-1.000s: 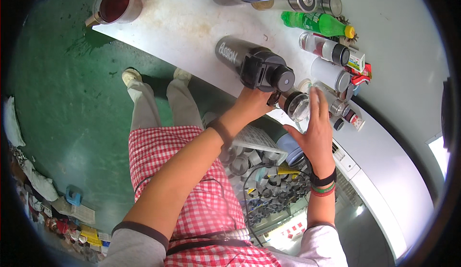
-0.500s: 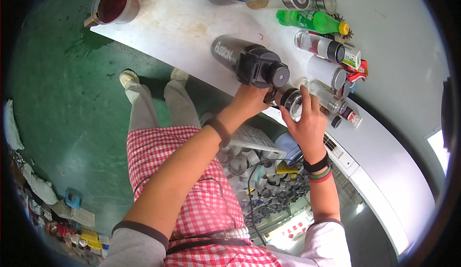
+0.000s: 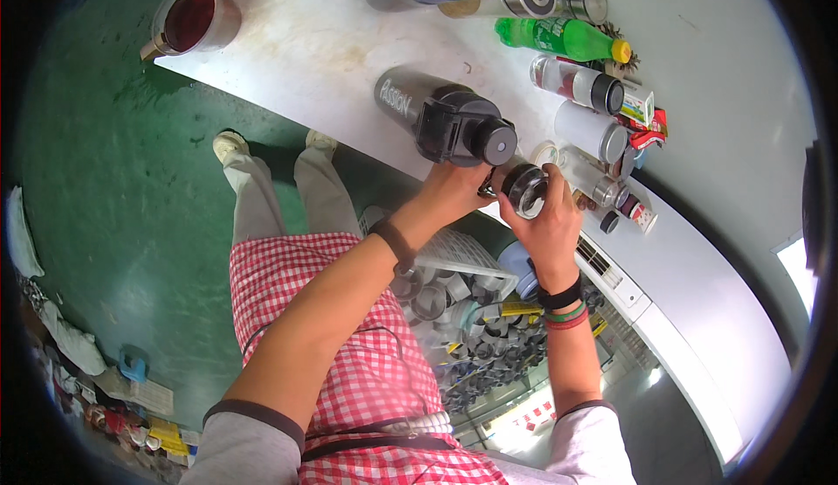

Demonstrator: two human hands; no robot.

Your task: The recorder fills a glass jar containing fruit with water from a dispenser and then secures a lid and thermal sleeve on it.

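Observation:
A clear cup or bottle with a dark ring at its top [image 3: 526, 186] is between my two hands at the table's near edge. My left hand [image 3: 456, 190] is closed at its side, the fingertips partly hidden behind a dark sports bottle [image 3: 410, 96] with a black lid. Curved around the ringed end, my right hand [image 3: 550, 227] grips it with thumb and fingers. Just left of these hands, the sports bottle stands upright on the white table [image 3: 305, 57]; I cannot tell whether my left hand touches it.
Several bottles line the table's right side, including a green bottle [image 3: 559, 38], a glass bottle with a black cap [image 3: 576, 83] and a white tumbler [image 3: 589, 131]. A pitcher of dark red liquid [image 3: 223, 22] sits at the far-left corner. Below is a white crate [image 3: 463, 258].
My right hand has shifted slightly left and down, with the clear vessel tipping a little. The table's things appear slightly farther left as the view moved.

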